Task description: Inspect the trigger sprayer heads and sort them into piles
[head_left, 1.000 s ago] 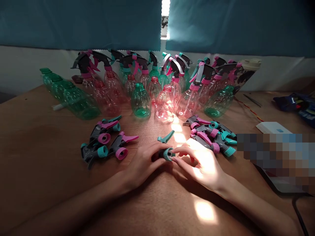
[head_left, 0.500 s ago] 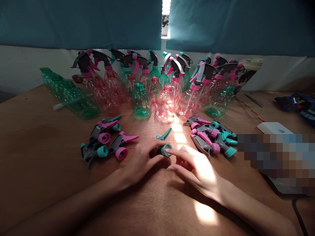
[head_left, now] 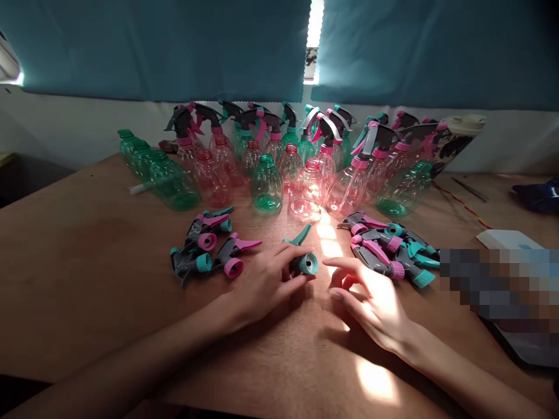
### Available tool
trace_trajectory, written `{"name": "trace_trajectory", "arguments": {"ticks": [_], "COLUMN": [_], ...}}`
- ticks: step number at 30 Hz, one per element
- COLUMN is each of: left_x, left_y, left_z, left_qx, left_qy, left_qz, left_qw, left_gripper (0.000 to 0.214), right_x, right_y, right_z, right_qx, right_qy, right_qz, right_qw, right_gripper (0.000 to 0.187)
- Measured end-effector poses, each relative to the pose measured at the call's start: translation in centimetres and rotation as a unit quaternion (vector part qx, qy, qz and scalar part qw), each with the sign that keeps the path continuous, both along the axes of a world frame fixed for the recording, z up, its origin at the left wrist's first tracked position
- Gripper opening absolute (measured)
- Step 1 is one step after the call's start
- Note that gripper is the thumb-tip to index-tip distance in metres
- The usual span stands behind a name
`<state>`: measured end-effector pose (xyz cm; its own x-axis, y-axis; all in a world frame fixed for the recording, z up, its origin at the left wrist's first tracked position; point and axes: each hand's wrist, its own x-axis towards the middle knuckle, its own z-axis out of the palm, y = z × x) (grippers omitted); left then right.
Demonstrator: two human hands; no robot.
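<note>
My left hand (head_left: 266, 282) grips a grey and teal spray trigger head (head_left: 308, 264) low over the table, its teal collar facing me and toward the right. A teal lever sticks up behind the fingers. To the right of the collar, my right hand (head_left: 371, 297) hovers apart from it with bent, parted fingers and nothing in them. A pile of grey, pink and teal trigger heads (head_left: 209, 247) lies left of my left hand. Beyond my right hand lies another pile of trigger heads (head_left: 388, 250).
Pink and green spray bottles stand in rows at the back, some with trigger heads, some bare, such as a green bottle (head_left: 266, 186) and a pink bottle (head_left: 308, 195). A patterned cup (head_left: 458, 137) and a white box (head_left: 509, 240) are at the right. Blue curtains (head_left: 174, 52) hang behind.
My right hand has drawn back to the right, off the teal collar. My left hand still holds the trigger head. The whole view has shifted, so everything sits farther right.
</note>
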<state>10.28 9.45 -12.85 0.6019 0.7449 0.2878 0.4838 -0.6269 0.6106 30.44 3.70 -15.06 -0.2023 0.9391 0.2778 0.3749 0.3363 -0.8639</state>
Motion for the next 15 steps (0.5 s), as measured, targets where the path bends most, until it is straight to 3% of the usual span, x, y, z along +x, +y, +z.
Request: {"name": "trace_trajectory", "arguments": {"ticks": [7, 11, 15], "left_x": [-3.9, -7.1, -8.7], "left_y": [2.0, 3.6, 4.7], "left_z": [4.2, 6.1, 6.4], "left_qx": [0.162, 0.168, 0.161], "left_qy": [0.065, 0.208, 0.261], "left_qz": [0.057, 0.050, 0.058], "left_qw": [0.983, 0.962, 0.950], "left_gripper": [0.032, 0.036, 0.036], "right_x": [-0.1, -0.3, -0.2], "right_y": [-0.4, -0.1, 0.0], "right_z": [-0.5, -1.3, -1.3], "right_qx": [0.010, 0.004, 0.009], "right_qy": [-0.014, -0.035, -0.083], "right_qz": [-0.010, 0.005, 0.008], "right_qw": [1.000, 0.999, 0.996], "right_gripper": [0.027, 0.023, 0.026]}}
